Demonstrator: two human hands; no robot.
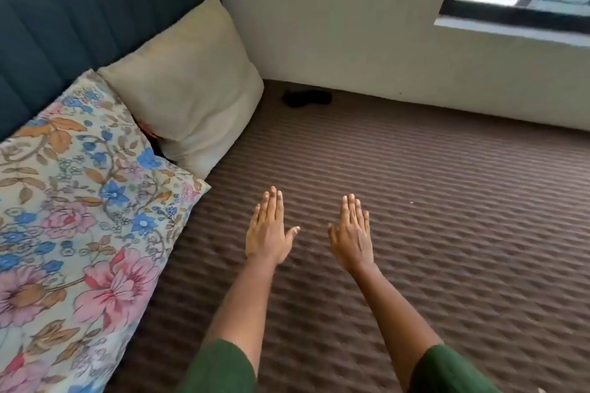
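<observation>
Both arms stretch out over the brown ribbed bed cover (431,201), which runs from the near edge to the far wall. The left hand (266,233) and right hand (351,238) are flat, fingers straight and together, palms down, holding nothing; whether they touch the cloth I cannot tell. It looks like smoothing is starting. Next, I'd say, press and sweep outward, clear of the floral-patterned pillow (79,217) at left.
</observation>
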